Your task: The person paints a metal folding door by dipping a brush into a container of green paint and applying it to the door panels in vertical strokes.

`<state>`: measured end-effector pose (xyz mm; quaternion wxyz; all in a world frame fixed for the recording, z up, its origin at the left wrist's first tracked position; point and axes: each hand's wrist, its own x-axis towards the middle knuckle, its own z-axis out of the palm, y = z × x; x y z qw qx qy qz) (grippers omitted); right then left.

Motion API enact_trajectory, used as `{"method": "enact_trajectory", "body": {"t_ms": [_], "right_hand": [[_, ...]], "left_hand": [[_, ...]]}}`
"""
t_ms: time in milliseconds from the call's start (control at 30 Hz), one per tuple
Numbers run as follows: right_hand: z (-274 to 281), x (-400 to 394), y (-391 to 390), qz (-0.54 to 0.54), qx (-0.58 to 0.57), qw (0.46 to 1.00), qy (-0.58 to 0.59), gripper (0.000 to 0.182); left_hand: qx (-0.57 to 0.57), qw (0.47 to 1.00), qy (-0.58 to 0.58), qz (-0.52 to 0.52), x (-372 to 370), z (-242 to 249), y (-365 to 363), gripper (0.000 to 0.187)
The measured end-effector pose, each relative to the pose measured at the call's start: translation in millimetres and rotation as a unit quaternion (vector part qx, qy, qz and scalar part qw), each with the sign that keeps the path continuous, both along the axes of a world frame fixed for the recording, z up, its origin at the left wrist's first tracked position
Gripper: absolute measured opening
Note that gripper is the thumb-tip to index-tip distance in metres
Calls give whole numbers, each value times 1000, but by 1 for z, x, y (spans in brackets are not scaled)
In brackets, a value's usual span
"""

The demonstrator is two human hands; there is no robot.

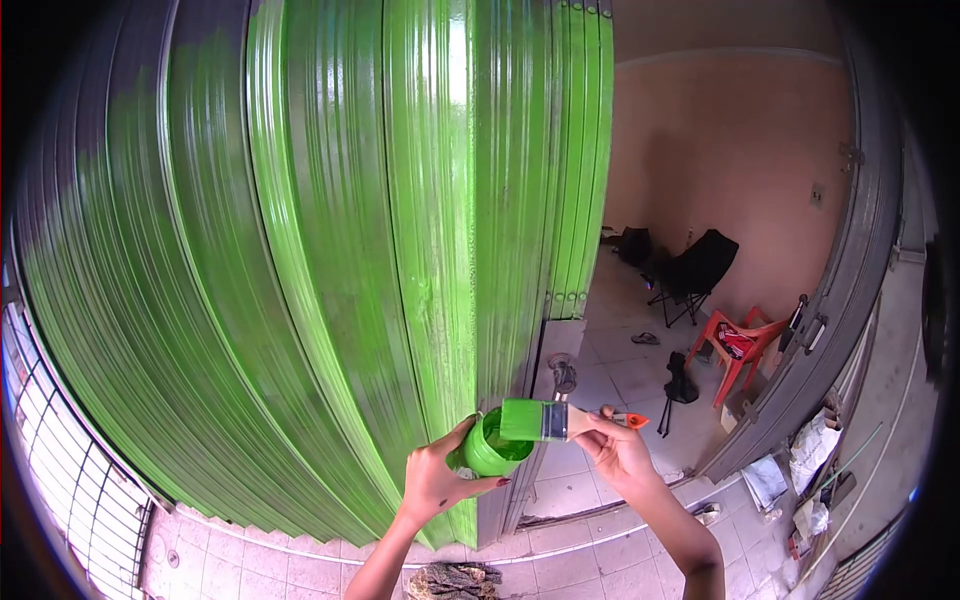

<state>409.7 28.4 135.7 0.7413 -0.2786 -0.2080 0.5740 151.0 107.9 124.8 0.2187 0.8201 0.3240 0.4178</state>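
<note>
My left hand is wrapped round a small tub of green paint, its open top facing up toward me. In my right hand is a wide paintbrush, gripped by its wooden handle, which ends in an orange tip. Green paint coats the bristles, which lie across the tub's rim. Behind both hands stands a folding metal door with ribbed panels, mostly bright green. Dark grey shows at its upper left, and thinner streaky green lower down.
Right of the door, an opening shows a room with a black folding chair and a red plastic chair. A crumpled cloth lies on the tiled floor below my hands. Papers lie at the right, and a barred grille stands left.
</note>
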Motion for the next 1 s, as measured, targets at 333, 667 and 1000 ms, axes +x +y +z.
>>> {"method": "enact_trajectory", "body": {"t_ms": [333, 667, 1000], "right_hand": [[9, 0, -21, -22, 50, 957, -286, 26], [80, 13, -33, 4, 301, 600, -741, 28], [92, -7, -62, -56, 350, 336, -873, 31]], "left_hand": [[51, 997, -51, 21, 5, 8, -16, 83], [19, 998, -39, -42, -7, 18, -35, 77], [-31, 993, -46, -106, -21, 29, -37, 75]]}}
